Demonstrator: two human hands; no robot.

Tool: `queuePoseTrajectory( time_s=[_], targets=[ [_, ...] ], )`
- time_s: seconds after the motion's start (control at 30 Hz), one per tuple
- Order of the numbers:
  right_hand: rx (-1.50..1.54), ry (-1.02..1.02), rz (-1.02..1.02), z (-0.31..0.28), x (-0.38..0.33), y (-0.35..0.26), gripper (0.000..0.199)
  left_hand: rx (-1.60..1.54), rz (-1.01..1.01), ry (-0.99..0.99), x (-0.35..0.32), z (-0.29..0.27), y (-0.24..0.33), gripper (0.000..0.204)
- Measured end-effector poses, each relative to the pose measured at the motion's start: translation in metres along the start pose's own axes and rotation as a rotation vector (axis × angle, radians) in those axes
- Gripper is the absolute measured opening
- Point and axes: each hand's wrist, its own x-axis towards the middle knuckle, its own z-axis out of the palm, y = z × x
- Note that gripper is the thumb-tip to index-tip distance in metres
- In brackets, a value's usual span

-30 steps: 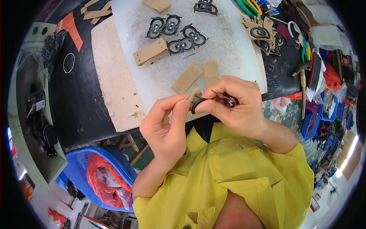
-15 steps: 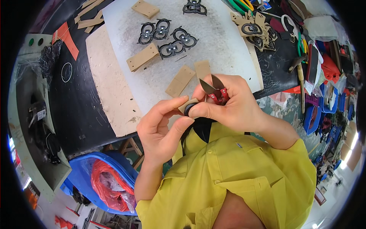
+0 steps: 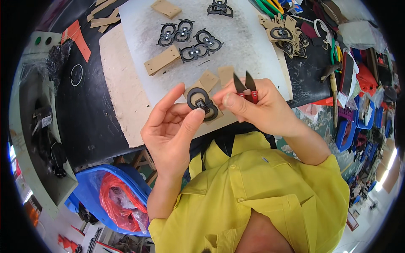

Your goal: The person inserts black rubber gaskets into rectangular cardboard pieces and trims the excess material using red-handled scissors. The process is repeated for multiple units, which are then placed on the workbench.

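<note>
Left hand (image 3: 171, 126): pinches the black double-ring piece (image 3: 203, 103) with its tan backing, above the desk (image 3: 126, 80) edge.
Right hand (image 3: 257, 107): steadies it, closed round red-handled snips (image 3: 247, 87), blades up.
Advice: probably turn blades toward the stray edge; trim close.

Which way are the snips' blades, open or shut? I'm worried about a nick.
Open: the snips in the right hand show two dark blades spread apart at the tips.

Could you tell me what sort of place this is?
Probably a small craft workshop: black buckle-shaped ornaments and tan card tabs lie on a white mat, and hand tools clutter the bench's right side.
</note>
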Motion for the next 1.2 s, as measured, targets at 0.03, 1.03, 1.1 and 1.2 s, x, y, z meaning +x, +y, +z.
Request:
queuePoseTrajectory(
  time_s=[0.03, 1.03, 1.1, 1.2],
  targets=[
    [-0.001, -0.032, 0.051, -0.002, -0.001, -0.004, 0.014, -0.001, 0.009, 0.003, 0.0, 0.0, 0.0, 0.047],
    [-0.342, 0.2, -0.292, 0.006, -0.01, 0.017, 0.015, 0.521, 0.092, 0.017, -0.018, 0.01, -0.009, 0.021],
    [-0.35, 0.237, -0.275, 0.007, -0.009, 0.019, 0.015, 0.465, 0.097, 0.041, -0.016, 0.012, -0.012, 0.019],
    [-0.322, 0.272, -0.256, 0.009, -0.008, 0.019, 0.015, 0.443, 0.139, 0.036, -0.014, 0.014, -0.012, 0.022]
  ],
)
